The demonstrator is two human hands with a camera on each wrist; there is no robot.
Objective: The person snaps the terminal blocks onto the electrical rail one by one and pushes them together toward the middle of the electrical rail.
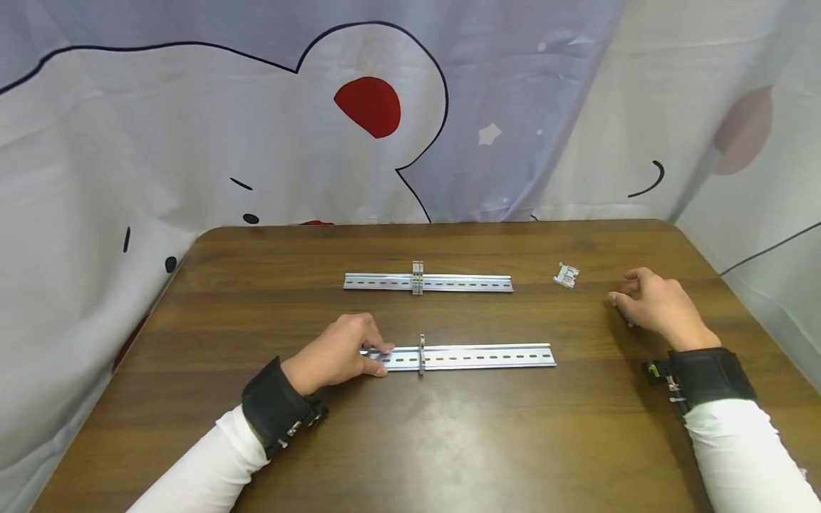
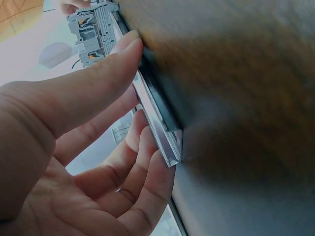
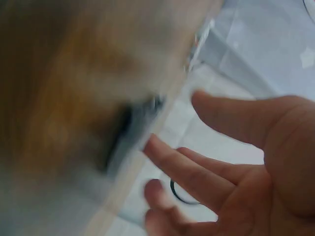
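Observation:
My left hand (image 1: 343, 349) pinches the left end of the nearer slotted metal DIN rail (image 1: 487, 356), thumb on the near edge and fingers on the far edge. A single grey terminal block (image 1: 422, 355) stands across this rail, just right of that hand; the left wrist view shows its side with orange parts (image 2: 88, 37). Over the table's right side is my right hand (image 1: 657, 306), thumb and fingers apart. Close to its fingertips lies a grey piece (image 3: 133, 132), blurred in the right wrist view and mostly hidden by the hand in the head view.
Farther back lies a second DIN rail (image 1: 468, 283) with several terminal blocks (image 1: 417, 278) side by side near its middle. To its right a loose terminal block (image 1: 566, 276) lies flat on the brown wooden table (image 1: 256, 285). A printed curtain (image 1: 192, 142) hangs behind the table.

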